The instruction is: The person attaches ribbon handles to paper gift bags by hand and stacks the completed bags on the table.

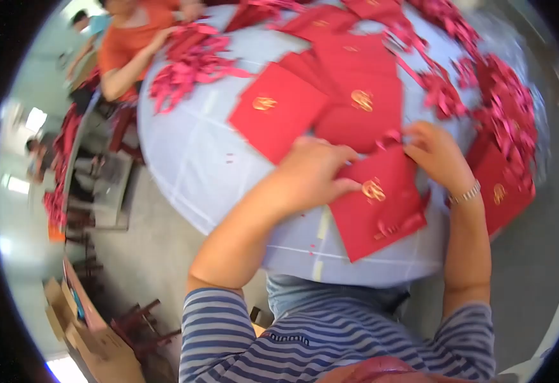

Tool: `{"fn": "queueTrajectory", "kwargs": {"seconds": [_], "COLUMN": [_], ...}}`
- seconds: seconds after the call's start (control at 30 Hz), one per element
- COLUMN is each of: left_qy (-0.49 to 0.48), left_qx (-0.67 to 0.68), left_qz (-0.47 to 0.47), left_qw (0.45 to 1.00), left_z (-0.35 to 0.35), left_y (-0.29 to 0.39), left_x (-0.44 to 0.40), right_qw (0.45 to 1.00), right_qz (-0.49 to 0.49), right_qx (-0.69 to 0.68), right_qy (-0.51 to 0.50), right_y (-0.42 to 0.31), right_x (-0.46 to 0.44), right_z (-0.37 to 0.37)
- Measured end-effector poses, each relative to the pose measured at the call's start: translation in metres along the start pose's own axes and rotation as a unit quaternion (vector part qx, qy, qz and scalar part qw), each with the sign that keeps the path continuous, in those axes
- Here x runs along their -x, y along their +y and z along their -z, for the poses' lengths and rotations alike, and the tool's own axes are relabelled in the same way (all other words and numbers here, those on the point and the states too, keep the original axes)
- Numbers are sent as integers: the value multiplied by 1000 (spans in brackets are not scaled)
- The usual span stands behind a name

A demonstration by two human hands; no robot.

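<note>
A red gift bag [367, 220] with a gold emblem lies flat on the table in front of me, its ribbon handle trailing over the lower part. My left hand [317, 172] is closed at the bag's upper left edge, thumb on its face and the other fingers partly hidden. At the upper right corner, my right hand [438, 156] is closed, its fingertips pinched by a short pink ribbon [389, 138]. Just beyond both hands lie more red bags [369, 115], overlapping in a pile, and one single bag [273, 105] with the same emblem.
Heaps of pink ribbons [508, 108] line the right side of the round table [177, 147]. Another ribbon pile [196, 57] is at the far left, beside a person in orange [135, 45]. A red bag [499, 185] lies at the right edge. Cardboard boxes [97, 338] stand on the floor.
</note>
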State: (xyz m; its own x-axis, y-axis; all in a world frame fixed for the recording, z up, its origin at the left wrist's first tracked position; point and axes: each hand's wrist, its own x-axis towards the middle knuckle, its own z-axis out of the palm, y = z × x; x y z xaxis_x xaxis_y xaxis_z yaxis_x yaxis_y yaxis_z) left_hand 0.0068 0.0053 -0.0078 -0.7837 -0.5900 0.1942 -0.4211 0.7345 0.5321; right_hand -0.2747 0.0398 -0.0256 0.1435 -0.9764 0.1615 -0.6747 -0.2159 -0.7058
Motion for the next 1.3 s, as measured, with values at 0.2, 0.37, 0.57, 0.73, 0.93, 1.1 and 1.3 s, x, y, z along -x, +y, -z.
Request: {"fn": "queueTrajectory", "kwargs": {"seconds": [0.2, 0.37, 0.57, 0.73, 0.93, 1.1, 1.3], "left_qy": [-26, 12, 16, 31, 29, 26, 52], "left_qx": [8, 34, 22, 3, -5, 15, -3], "left_qz": [35, 42, 57, 36, 43, 29, 14], "left_qw": [999, 998, 998, 999, 999, 999, 999], "left_z": [-3, -11, -12, -12, -13, -15, -1], "left_y": [-1, -3, 2, 5, 4, 2, 0], "left_x": [0, -3, -7, -5, -7, -8, -1], "right_qw": [996, 995, 994, 990, 993, 998, 997], "right_qz": [-37, 81, 108, 133, 113, 12, 40], "right_qx": [-54, -25, -9, 45, 18, -52, -49], "right_qy": [65, -49, -28, -32, -19, -33, 41], "right_y": [-27, -68, -68, -76, -71, -66, -57], "right_x": [-1, 10, 11, 10, 12, 13, 12], "right_z": [7, -19, -41, -43, -47, -48, -36]}}
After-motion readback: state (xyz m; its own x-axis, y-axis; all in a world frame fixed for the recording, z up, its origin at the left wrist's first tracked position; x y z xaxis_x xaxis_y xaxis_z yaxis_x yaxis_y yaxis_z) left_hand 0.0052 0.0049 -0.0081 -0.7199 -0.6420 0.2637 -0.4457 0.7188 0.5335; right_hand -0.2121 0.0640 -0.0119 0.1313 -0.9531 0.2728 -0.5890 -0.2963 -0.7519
